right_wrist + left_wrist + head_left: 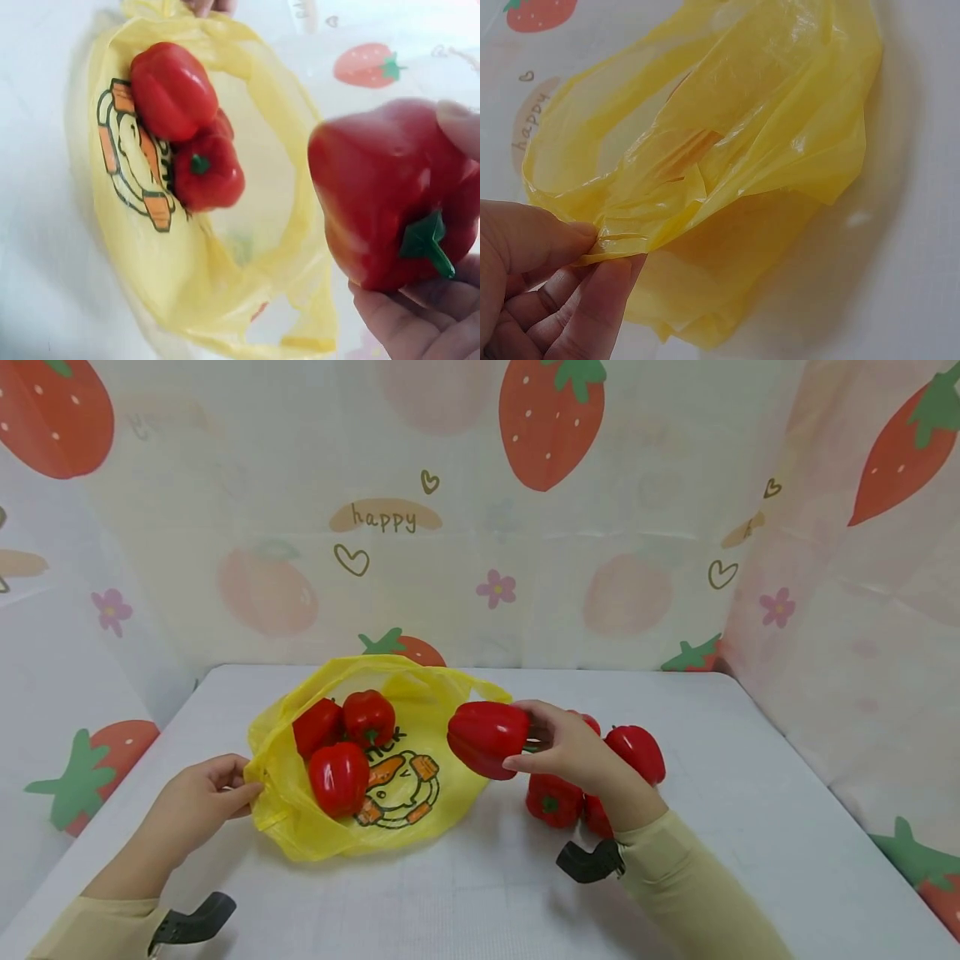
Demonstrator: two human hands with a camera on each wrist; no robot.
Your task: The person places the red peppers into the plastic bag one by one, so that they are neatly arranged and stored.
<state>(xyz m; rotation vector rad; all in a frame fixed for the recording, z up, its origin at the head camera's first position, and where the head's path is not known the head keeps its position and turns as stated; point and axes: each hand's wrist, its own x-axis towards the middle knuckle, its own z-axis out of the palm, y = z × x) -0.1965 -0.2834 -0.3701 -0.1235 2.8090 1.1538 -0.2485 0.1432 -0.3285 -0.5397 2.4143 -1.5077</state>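
well, on this white desk (420, 910) a yellow bag (463, 777) gapes with three red peppers (339, 778) inside, while more red peppers (553, 800) lie outside, to its right. the left hand (198, 797) pinches the bag's edge between fingers (600, 304); holding it wide and steady would serve. the right hand (572, 742) grips another red pepper (486, 739) beside the opening, best lowered gently so the green stem (427, 244) snags nothing.

The left sleeve (97, 931), lower left of the head view, is pale khaki with a curved black bracket (198, 922); the right sleeve (697, 893), lower right, matches, with a black clip (588, 862).
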